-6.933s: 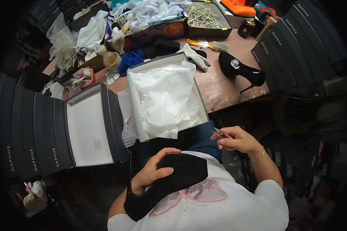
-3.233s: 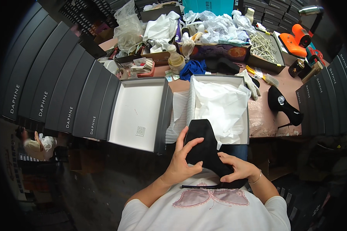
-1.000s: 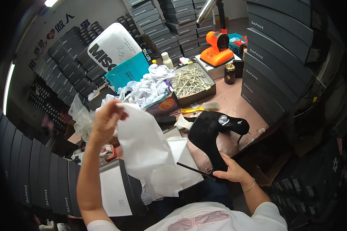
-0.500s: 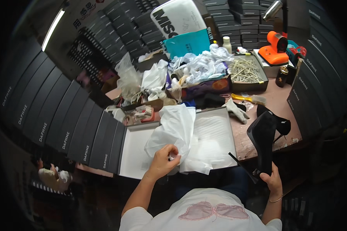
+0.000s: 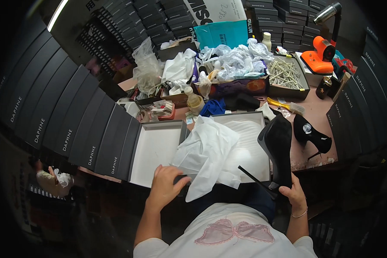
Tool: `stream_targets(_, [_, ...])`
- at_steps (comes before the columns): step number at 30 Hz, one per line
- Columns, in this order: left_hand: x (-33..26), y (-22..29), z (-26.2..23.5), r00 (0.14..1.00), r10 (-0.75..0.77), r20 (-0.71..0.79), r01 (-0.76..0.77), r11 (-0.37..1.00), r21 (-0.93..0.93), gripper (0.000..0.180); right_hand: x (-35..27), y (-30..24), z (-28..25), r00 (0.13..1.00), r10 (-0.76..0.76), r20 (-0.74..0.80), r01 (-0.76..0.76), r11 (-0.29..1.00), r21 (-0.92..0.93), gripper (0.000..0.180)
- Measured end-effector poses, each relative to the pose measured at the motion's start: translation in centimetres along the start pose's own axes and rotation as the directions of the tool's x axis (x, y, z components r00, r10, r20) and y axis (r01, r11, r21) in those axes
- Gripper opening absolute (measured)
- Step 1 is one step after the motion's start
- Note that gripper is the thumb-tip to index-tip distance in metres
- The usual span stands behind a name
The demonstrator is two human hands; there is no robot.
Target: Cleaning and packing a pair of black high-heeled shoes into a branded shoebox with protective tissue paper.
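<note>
**Black stiletto pump (image 5: 280, 148) aloft, white tissue paper (image 5: 208, 144) spilling over!**

The right hand (image 5: 295, 194) has the pump gripped at the back, toe pointing away from the body, sole turned left, slim heel jutting up and left toward the open shoebox (image 5: 241, 116). And the tissue, crumpled and loose, lies across that box's left part, one corner drooping past the near edge! The left hand (image 5: 164, 184), thumb and fingers parted, sits just beside it.

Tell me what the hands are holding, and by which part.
The right hand holds a black high-heeled shoe by its back end. Whether the left hand grips anything cannot be told.
</note>
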State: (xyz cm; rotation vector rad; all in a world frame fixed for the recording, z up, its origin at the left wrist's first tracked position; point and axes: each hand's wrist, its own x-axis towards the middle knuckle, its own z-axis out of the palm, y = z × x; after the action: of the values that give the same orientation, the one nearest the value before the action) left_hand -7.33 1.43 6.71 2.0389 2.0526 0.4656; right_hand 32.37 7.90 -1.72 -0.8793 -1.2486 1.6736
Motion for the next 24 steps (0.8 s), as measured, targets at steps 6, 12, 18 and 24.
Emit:
stream_targets(6, [18.0, -0.6, 2.2, 0.944, 0.329, 0.034, -0.331, 0.936, 0.116, 0.046, -0.3, 0.3, -0.5, 0.996, 0.073, -0.050, -0.068, 0.993, 0.091, 0.069])
stream_targets(12, [26.7, -4.7, 7.9, 0.825, 0.043, 0.563, -0.112, 0.990, 0.088, 0.049, -2.0, 0.2, -1.2, 0.985, 0.083, -0.150, -0.072, 0.994, 0.079, 0.063])
stream_targets(18, [26.6, -2.4, 0.2, 0.952, 0.306, -0.020, -0.278, 0.890, 0.361, 0.015, -0.5, 1.2, -2.9, 0.993, 0.107, -0.043, -0.085, 0.934, 0.348, 0.063])
stream_targets(24, [22.0, 10.3, -8.4, 0.640, 0.690, -0.338, -0.490, 0.705, 0.512, 0.014, 1.9, 1.3, -1.4, 0.984, -0.147, 0.104, -0.022, 0.472, 0.881, 0.079])
